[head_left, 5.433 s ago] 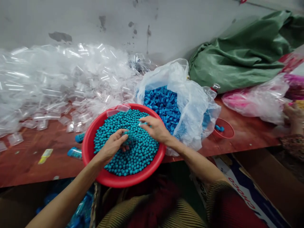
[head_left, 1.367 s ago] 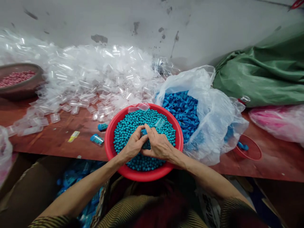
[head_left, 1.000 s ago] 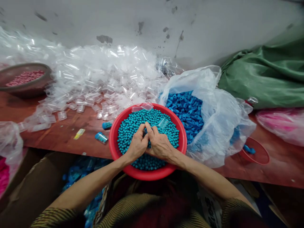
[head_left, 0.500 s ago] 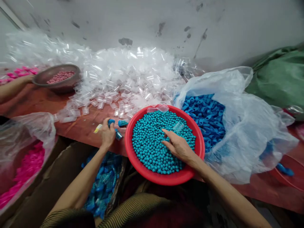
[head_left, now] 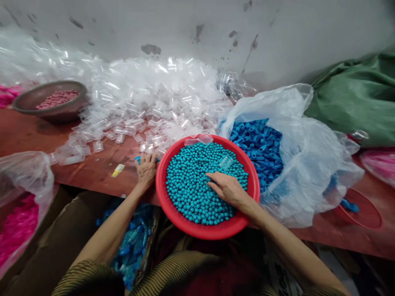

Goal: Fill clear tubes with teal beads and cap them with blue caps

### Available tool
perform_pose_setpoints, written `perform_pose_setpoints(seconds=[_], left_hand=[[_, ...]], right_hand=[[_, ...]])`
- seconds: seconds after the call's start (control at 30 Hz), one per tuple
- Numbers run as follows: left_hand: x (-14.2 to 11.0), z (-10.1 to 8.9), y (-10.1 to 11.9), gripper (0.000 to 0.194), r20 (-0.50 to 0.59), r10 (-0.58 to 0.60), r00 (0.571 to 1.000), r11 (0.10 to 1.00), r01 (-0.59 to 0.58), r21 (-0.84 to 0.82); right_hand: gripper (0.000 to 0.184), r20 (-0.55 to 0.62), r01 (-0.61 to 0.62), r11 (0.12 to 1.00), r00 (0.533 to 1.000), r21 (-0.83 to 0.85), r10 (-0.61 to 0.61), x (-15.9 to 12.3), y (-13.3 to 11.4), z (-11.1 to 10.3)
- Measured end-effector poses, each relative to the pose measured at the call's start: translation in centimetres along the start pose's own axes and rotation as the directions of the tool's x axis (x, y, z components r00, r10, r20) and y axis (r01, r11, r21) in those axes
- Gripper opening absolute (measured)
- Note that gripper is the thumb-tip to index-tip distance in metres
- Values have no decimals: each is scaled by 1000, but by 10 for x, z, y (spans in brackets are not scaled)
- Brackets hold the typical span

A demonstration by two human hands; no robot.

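A red basin (head_left: 162, 197) full of small turquoise beads (head_left: 197, 185) stands at the table's front edge. My right hand (head_left: 230, 189) rests over the beads, thumb and forefinger apart, with nothing visible between them. One clear plastic container (head_left: 226, 163) lies on the beads just beyond it. Left of the basin, my left hand (head_left: 146, 170) lies on the table with fingers stretched out. It mostly covers some blue pieces (head_left: 137, 159), whose edges peek out around the fingers. Clear containers (head_left: 199, 139) also lie across the basin's far rim.
Clear containers (head_left: 148, 90) are heaped along the wall. A plastic bag (head_left: 311, 164) of blue parts (head_left: 257, 144) lies right of the basin. A brown bowl (head_left: 23, 102) holds pink beads. Below left are filled blue pieces (head_left: 132, 242) and pink parts (head_left: 18, 226). A yellow-white scrap (head_left: 117, 170) lies on the table.
My left hand has gone from gripping a blue-capped piece to lying outstretched over the pieces. My right hand stays above the beads. Another person's arm at the brown bowl has left view.
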State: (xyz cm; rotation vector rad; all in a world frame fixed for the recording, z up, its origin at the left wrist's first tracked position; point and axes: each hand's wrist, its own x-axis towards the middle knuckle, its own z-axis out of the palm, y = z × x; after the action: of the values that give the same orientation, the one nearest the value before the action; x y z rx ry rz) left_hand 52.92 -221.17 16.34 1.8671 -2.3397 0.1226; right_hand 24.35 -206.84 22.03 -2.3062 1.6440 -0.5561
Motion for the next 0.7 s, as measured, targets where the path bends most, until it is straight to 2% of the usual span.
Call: perform_pose_setpoints(seconds=[0.07, 0.3, 0.53, 0.63, 0.7], left_hand=[[-1, 3, -7, 45, 23, -20, 1000, 1000, 20, 2], [-11, 6, -37, 37, -24, -90, 996, 996, 90, 11], [-18, 4, -59, 37, 4, -171, 985, 984, 170, 48], [-20, -3, -66, 38, -50, -249, 967, 965, 252, 67], [-19, -8, -62, 43, -99, -275, 956, 957, 282, 68]], right_hand=[[31, 3, 1, 1000, 1000, 5, -1, 0, 1, 0], [31, 7, 0, 1000, 1000, -11, 0, -5, 5, 1], [30, -61, 20, 999, 998, 26, -18, -8, 12, 6], [31, -75, 5, 999, 997, 52, -1, -8, 11, 6], [30, -87, -3, 997, 996, 77, 10, -8, 10, 5]])
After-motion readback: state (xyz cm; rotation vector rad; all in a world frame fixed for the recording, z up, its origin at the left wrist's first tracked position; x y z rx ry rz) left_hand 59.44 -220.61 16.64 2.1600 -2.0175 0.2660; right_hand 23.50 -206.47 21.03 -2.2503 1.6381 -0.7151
